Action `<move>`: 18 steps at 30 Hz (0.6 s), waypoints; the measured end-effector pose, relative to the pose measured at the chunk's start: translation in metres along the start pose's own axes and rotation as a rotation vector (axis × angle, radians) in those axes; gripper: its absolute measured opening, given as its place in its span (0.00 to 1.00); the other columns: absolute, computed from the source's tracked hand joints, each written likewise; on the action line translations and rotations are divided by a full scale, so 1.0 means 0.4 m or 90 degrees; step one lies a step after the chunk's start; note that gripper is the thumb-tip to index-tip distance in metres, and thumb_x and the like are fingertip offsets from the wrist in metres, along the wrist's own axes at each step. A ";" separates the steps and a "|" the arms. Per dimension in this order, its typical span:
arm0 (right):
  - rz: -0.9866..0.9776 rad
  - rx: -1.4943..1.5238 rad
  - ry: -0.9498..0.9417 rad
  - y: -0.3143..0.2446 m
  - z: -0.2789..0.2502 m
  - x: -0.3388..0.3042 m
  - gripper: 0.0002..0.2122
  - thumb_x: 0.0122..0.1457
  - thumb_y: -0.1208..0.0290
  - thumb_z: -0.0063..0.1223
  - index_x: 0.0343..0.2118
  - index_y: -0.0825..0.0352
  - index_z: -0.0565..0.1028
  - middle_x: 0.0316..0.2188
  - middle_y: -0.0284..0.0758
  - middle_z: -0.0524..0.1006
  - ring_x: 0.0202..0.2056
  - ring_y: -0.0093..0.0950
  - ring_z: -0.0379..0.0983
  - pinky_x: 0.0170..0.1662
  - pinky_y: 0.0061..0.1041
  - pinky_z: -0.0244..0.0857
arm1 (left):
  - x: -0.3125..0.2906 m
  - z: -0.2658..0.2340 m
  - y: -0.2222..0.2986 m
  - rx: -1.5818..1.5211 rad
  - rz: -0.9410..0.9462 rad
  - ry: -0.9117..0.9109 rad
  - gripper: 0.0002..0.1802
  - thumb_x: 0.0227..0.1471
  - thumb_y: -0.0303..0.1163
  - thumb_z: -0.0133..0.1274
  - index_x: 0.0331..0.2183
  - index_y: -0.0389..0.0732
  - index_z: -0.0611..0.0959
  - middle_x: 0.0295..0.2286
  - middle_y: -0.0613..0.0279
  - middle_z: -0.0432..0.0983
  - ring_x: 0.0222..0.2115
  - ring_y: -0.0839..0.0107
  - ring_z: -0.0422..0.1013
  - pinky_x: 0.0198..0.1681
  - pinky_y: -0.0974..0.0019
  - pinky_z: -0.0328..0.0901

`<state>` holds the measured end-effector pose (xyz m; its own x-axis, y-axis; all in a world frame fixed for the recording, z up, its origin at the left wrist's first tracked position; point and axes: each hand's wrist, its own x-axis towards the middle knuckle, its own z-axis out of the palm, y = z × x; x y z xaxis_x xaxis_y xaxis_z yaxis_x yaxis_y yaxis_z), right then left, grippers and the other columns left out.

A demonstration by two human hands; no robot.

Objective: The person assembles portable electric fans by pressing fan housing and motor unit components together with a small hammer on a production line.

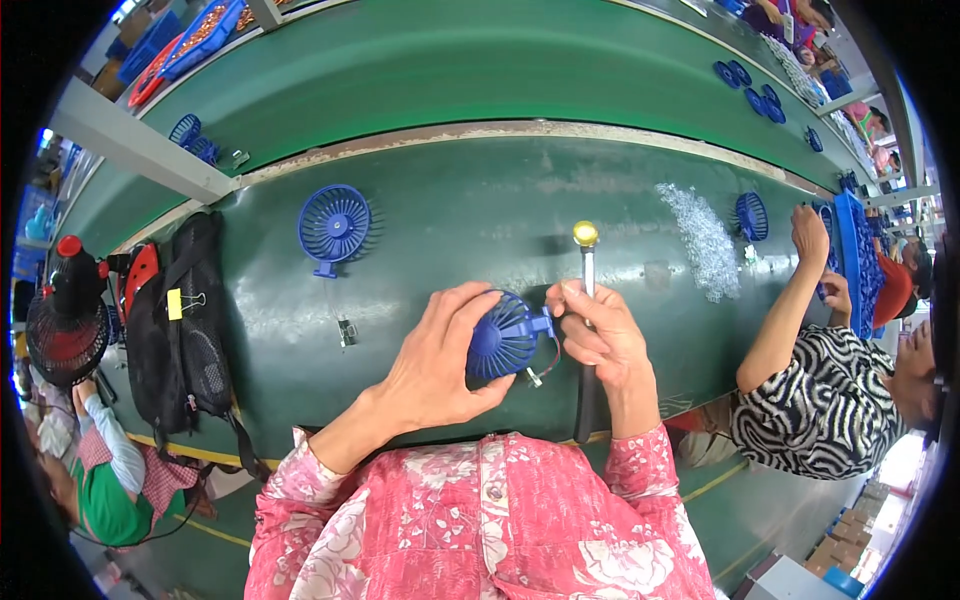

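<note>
My left hand [440, 360] wraps around a small blue round fan [503, 335] with a grille, holding it over the green table. My right hand [600, 335] pinches the fan's short neck where red and black wires hang out with a small metal part at their end. Right behind my right hand stands an upright metal rod with a brass knob [586, 236], fixed at the table's near edge. Both sleeves are pink with a flower print.
Another blue fan [334, 225] lies on the green table [450, 210] to the left. A black mesh bag [178, 320] sits far left. A pile of clear small parts [702, 238] lies right, near a co-worker in a zebra-print top [825, 400] beside blue trays [858, 262].
</note>
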<state>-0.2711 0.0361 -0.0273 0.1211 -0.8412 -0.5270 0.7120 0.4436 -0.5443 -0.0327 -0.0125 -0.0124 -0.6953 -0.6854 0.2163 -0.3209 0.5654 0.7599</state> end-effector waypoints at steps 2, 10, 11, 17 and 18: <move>0.005 -0.007 0.022 0.007 0.015 0.002 0.10 0.65 0.71 0.50 0.38 0.74 0.76 0.24 0.30 0.74 0.08 0.10 0.50 0.09 0.14 0.44 | 0.002 0.002 0.004 -0.024 0.016 -0.006 0.46 0.35 0.32 0.68 0.55 0.36 0.63 0.53 0.43 0.61 0.52 0.45 0.63 0.56 0.49 0.61; 0.021 -0.037 0.085 0.016 0.048 -0.009 0.12 0.65 0.66 0.52 0.36 0.73 0.77 0.13 0.24 0.65 0.07 0.10 0.47 0.09 0.15 0.43 | 0.014 0.001 0.013 -0.044 -0.004 -0.016 0.45 0.36 0.32 0.68 0.55 0.36 0.63 0.52 0.43 0.62 0.52 0.45 0.63 0.55 0.50 0.62; 0.018 -0.042 0.100 0.017 0.052 -0.009 0.12 0.65 0.66 0.52 0.35 0.72 0.77 0.13 0.24 0.64 0.07 0.11 0.47 0.09 0.15 0.43 | 0.015 0.000 0.014 -0.047 -0.005 -0.018 0.45 0.36 0.32 0.68 0.55 0.36 0.63 0.52 0.43 0.62 0.52 0.45 0.63 0.55 0.51 0.62; 0.002 -0.034 0.061 0.031 0.043 -0.006 0.12 0.65 0.65 0.52 0.35 0.73 0.77 0.11 0.24 0.64 0.07 0.11 0.47 0.09 0.15 0.43 | 0.017 0.003 0.009 -0.064 -0.016 -0.013 0.45 0.37 0.32 0.68 0.55 0.35 0.63 0.51 0.44 0.63 0.51 0.46 0.64 0.55 0.52 0.63; 0.001 -0.033 0.061 0.034 0.042 -0.006 0.12 0.65 0.65 0.52 0.35 0.73 0.77 0.11 0.24 0.64 0.07 0.11 0.47 0.09 0.15 0.43 | 0.017 0.005 0.007 -0.063 -0.015 -0.014 0.45 0.37 0.32 0.68 0.55 0.35 0.63 0.51 0.44 0.63 0.51 0.46 0.64 0.55 0.52 0.63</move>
<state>-0.2499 0.0391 -0.0226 0.0544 -0.8080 -0.5866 0.6751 0.4627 -0.5746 -0.0396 -0.0148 -0.0099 -0.7027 -0.6873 0.1842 -0.2731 0.4995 0.8221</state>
